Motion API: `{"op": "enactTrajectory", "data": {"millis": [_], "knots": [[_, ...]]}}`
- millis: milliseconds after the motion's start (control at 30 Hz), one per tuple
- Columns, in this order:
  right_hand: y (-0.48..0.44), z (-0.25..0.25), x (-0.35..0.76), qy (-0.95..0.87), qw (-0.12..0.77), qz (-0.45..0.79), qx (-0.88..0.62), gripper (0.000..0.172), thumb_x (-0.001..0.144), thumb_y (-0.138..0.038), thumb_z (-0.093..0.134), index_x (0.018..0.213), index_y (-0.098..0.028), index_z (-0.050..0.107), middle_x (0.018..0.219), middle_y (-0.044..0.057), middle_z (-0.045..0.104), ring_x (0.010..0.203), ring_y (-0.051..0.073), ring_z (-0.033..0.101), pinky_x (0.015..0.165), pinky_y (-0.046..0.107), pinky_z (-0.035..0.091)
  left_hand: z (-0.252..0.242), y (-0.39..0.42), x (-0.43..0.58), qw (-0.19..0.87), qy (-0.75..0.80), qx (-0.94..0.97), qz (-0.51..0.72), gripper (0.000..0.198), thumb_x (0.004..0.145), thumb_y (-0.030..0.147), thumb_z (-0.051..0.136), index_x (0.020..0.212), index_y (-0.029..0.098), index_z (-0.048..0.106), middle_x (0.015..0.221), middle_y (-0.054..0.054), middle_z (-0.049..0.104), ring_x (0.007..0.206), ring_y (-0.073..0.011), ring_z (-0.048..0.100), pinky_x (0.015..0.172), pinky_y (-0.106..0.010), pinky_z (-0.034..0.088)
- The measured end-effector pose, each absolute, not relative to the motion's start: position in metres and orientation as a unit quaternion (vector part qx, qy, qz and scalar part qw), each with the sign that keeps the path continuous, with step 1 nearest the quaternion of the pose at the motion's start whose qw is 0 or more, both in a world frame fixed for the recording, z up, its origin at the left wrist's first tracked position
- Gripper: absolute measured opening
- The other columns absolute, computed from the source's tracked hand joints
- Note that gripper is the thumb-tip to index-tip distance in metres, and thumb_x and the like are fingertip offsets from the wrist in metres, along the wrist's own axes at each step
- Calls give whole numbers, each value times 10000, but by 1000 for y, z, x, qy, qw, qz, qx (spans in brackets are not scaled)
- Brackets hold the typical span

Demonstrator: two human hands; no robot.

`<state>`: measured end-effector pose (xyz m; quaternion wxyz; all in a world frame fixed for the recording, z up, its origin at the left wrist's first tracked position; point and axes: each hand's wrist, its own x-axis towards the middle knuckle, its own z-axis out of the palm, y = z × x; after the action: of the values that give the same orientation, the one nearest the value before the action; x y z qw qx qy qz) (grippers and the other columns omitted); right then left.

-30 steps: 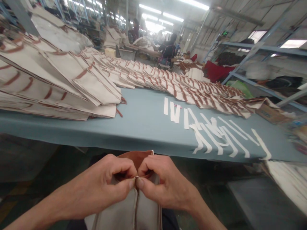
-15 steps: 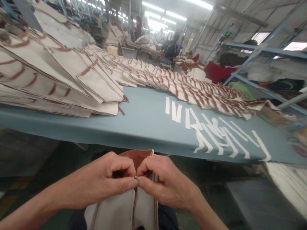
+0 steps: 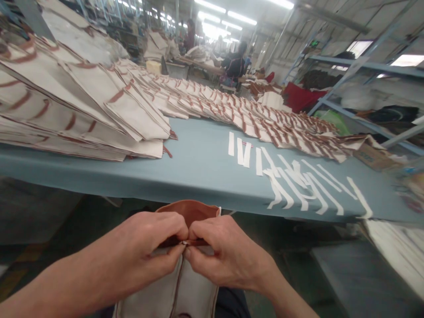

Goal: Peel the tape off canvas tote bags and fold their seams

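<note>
A cream fabric piece with brown seams, looking like a bag (image 3: 195,282), rests over my lap. Its brown inner side (image 3: 190,208) shows behind my fingers at the open top. My left hand (image 3: 155,245) pinches the top edge at the centre seam between thumb and fingers. Right beside it, my right hand (image 3: 220,249) pinches the same edge, the two thumbs almost touching. Between the fingertips shows a small whitish bit at the seam, too small to name. The lower part of the bag runs out of view.
Before me stands a table with a blue-grey cover (image 3: 198,154). Stacked cream pieces with brown trim (image 3: 132,115) lie on its left and along its back. White strips (image 3: 294,181) are spread at right. A cardboard box (image 3: 372,154) stands at the right end. A person (image 3: 236,64) sits farther back.
The bag's top edge has opened wider, with more of the brown inner side showing. My hands stay at the seam, their pinch slightly shifted. The table things have not moved.
</note>
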<state>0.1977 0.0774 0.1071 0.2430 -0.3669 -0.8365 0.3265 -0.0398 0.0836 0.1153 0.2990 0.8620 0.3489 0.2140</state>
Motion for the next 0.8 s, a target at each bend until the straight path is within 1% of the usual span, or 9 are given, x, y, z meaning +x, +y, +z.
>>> {"op": "enactTrajectory", "data": {"millis": [67,200,267,333,433,533,633,733,800], "knots": [[77,107,198,-826,246,344,-372,189,839,-174,689,737,-233,541,688,-19,669,616,138,534,612,281,301,116,82,-38,250,317,887,223,234,941,40,529,842,229,626,779,40,689,668,-128,631,607,-259,413],[78,104,199,-787,253,416,-380,156,826,-150,679,743,-229,574,658,-55,589,575,114,471,598,256,319,109,78,-40,115,248,931,243,343,1072,15,442,849,234,582,778,21,676,633,-153,618,593,-292,429],[80,101,200,-754,262,475,-370,149,827,-148,669,731,-222,583,645,-72,541,562,98,431,590,240,333,101,76,-44,75,224,942,239,345,1092,1,423,921,235,610,850,0,726,688,-177,660,654,-302,484],[82,95,202,-709,266,547,-357,156,841,-178,698,730,-214,594,641,-83,509,564,90,396,580,227,344,93,75,-47,63,211,944,247,307,1108,19,442,1048,234,653,975,-32,778,796,-198,715,764,-302,557],[84,86,204,-614,260,664,-337,315,850,-351,858,738,-205,604,619,-99,457,564,82,339,549,220,326,87,73,-48,64,211,933,285,261,1150,88,474,1184,238,685,1045,-50,799,875,-207,742,887,-293,611],[82,76,203,-522,257,745,-327,548,787,-597,975,730,-201,600,589,-108,429,538,69,296,508,216,271,92,74,-46,83,204,932,288,296,1186,106,436,1199,237,701,1030,-43,813,875,-196,753,901,-274,618],[79,68,199,-465,277,778,-319,659,735,-709,999,713,-203,577,571,-109,426,523,60,292,497,214,250,102,77,-47,98,196,939,265,304,1173,101,463,1248,250,718,1017,-32,818,864,-191,754,878,-255,627],[75,60,193,-428,305,794,-306,733,738,-839,936,725,-203,572,574,-103,442,503,53,300,483,211,248,107,81,-51,89,188,946,250,328,1145,109,506,1348,270,707,1017,-33,810,854,-198,748,855,-252,638],[72,55,189,-406,316,804,-298,752,747,-877,904,725,-203,572,578,-97,458,478,49,305,460,209,242,108,82,-55,76,185,954,225,350,1131,104,528,1395,274,682,1014,-24,806,836,-193,743,850,-249,638]]}}
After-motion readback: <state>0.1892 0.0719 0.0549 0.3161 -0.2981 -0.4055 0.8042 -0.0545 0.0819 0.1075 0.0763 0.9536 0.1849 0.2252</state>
